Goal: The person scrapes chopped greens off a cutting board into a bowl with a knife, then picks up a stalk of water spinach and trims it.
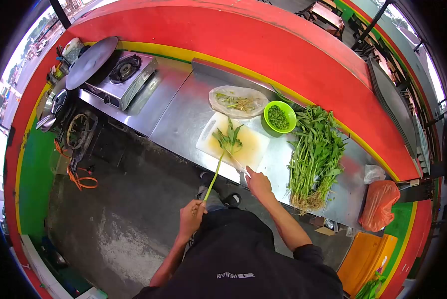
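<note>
My left hand (192,218) is closed on the lower end of a long green vegetable stem (213,179). The stem's leaves (229,137) lie on the white cutting board (207,130). In my right hand (257,182) is a knife (237,163), its blade pointing toward the leaves and close to the stem. Beyond the board sits a clear plastic bag (237,102) with stems and roots inside. A green bowl (280,117) of chopped greens stands at the board's far right corner.
A large bundle of leafy stems with roots (316,154) lies right of the board. Further right is an orange plastic bag (379,204). A gas stove (126,74) stands at the left. The red wall (223,32) borders the counter's far side.
</note>
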The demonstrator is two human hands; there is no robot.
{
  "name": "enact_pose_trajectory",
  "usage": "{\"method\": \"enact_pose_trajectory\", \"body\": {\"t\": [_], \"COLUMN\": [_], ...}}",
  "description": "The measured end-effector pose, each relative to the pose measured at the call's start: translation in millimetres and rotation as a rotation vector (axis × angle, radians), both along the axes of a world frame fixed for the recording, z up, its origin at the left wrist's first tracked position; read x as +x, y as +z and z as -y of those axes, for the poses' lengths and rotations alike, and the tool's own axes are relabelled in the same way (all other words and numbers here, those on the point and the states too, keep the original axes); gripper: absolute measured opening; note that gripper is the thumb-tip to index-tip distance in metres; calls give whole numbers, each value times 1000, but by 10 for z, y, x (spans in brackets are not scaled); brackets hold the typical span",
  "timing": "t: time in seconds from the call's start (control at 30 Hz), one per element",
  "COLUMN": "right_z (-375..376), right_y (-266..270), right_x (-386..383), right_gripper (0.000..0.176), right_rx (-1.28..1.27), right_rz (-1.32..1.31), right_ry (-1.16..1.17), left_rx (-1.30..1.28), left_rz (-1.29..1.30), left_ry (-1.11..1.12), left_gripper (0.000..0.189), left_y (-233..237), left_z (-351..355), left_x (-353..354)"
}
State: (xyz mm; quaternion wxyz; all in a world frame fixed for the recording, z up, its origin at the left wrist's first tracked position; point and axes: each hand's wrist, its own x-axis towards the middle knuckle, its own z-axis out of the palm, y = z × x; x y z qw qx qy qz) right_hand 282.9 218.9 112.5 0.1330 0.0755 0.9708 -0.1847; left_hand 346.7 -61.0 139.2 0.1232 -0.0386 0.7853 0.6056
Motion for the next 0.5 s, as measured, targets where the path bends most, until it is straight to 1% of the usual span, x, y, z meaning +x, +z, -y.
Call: {"method": "enact_pose_trajectory", "body": {"t": [0.1,0.17,0.23,0.3,0.33,0.4,0.47,0.5], "right_z": [-27,-15,7,2,-9,-58,-132,-170], "right_y": [-42,-12,-7,-20,-46,-194,-330,-361], "right_x": [-36,-43,-63,-72,-81,-83,-26,20], "right_gripper": [41,41,42,42,41,40,40,40], "right_rx": [14,-33,-23,-15,-43,-72,-214,-213], "right_rz": [-11,-6,-4,-5,-1,5,-102,-98], "right_ry": [19,-22,-24,-29,-35,-34,-27,-18], "left_rx": [-21,-26,-36,-48,-49,-48,-26,-4], "left_rz": [-56,-48,-37,-124,-125,-57,-24,9], "left_ry": [5,-8,-25,-16,-14,25,68,104], "left_gripper": [16,17,17,17,17,17,17,16], "left_y": [106,146,126,76,79,187,261,293], "left_z": [-9,-16,-9,-6,-2,-6,-6,-7], "left_x": [-39,-19,19,41,50,53,47,40]}}
